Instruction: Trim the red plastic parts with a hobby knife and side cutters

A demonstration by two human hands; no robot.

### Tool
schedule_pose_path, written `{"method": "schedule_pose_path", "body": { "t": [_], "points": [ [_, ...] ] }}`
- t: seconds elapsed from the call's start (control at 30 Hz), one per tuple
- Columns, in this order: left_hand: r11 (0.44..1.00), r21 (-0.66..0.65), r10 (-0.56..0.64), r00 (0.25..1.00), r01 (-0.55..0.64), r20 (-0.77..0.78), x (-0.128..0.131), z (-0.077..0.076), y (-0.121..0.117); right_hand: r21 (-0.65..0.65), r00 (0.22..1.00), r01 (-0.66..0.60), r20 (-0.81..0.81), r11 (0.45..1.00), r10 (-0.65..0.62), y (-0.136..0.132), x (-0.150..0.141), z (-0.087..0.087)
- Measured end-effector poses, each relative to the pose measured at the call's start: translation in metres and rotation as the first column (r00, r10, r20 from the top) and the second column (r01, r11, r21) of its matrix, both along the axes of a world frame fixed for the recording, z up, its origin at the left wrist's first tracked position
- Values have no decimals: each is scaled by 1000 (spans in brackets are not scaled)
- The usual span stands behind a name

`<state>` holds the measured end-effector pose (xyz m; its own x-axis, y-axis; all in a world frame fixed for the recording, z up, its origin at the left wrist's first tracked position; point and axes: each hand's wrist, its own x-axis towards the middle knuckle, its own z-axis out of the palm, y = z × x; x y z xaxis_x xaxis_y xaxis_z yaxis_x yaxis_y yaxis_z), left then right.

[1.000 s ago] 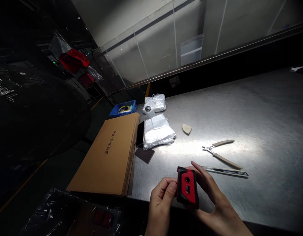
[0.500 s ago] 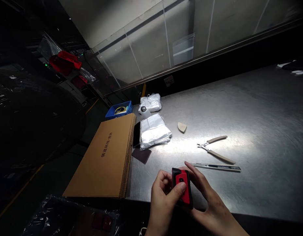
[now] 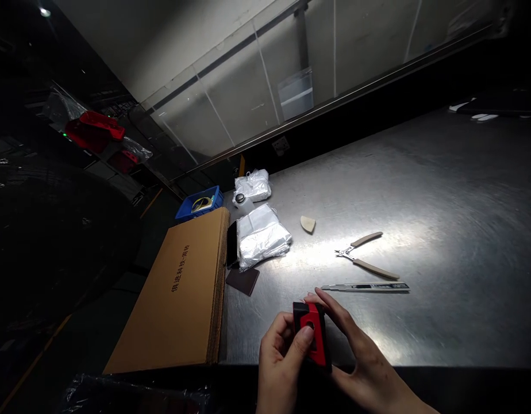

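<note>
Both hands hold a small red and black plastic case (image 3: 314, 333) upright over the near edge of the steel table (image 3: 442, 190). My left hand (image 3: 280, 362) grips its left side, with the thumb pressed on the red face. Behind and to the right, my right hand (image 3: 360, 359) cups the case, fingers curled round its back. A utility knife (image 3: 365, 286) lies on the table just beyond my right fingers, and beige-handled cutting pliers (image 3: 364, 259) lie a little farther back.
A stack of flat brown cardboard (image 3: 183, 293) lies at the table's left end. Beside it are clear plastic bags (image 3: 261, 234), a dark phone (image 3: 232, 244), a dark square pad (image 3: 242, 280), a small bottle (image 3: 241, 200) and a beige wedge (image 3: 307, 223). A blue bin (image 3: 199, 202) sits behind.
The case has turned from face-on to nearly edge-on in my hands, and my left thumb has moved onto its red face. The view has shifted, so everything sits farther left.
</note>
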<state>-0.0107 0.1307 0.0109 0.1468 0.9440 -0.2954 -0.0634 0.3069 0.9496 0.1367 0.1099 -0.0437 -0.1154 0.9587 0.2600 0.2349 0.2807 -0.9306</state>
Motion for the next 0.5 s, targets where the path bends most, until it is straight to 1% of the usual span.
{"method": "schedule_pose_path", "body": {
  "t": [0.07, 0.1, 0.17, 0.2, 0.23, 0.3, 0.37, 0.43, 0.5],
  "points": [
    [1000, 13, 18, 1000, -18, -20, 2, 1, -2, 7, 1000, -26, 4, 1000, 26, -1, 2, 1],
    [999, 23, 30, 999, -29, -38, 3, 1, -3, -10, 999, -49, 14, 999, 49, -1, 5, 2],
    [997, 54, 56, 994, -51, -90, 3, 2, -5, -55, 995, -92, 44, 994, 94, 0, 16, 4],
    [995, 77, 67, 991, -58, -118, 3, 2, -6, -71, 993, -94, 69, 993, 99, 2, 24, 4],
    [993, 101, 76, 987, -61, -145, 2, 1, -8, -75, 991, -71, 107, 995, 79, 6, 33, 3],
    [987, 149, 85, 978, -57, -193, 0, 0, -9, -9, 965, 39, 261, 999, -36, 15, 54, -4],
    [980, 194, 89, 968, -43, -235, -2, -1, -10, 102, 883, 145, 435, 984, -175, 28, 73, -16],
    [974, 224, 87, 958, -25, -273, -4, -3, -11, 173, 811, 184, 530, 968, -249, 43, 88, -28],
    [970, 244, 84, 950, -8, -302, -5, -5, -11, 193, 778, 191, 568, 962, -268, 60, 99, -38]
  ]
}}
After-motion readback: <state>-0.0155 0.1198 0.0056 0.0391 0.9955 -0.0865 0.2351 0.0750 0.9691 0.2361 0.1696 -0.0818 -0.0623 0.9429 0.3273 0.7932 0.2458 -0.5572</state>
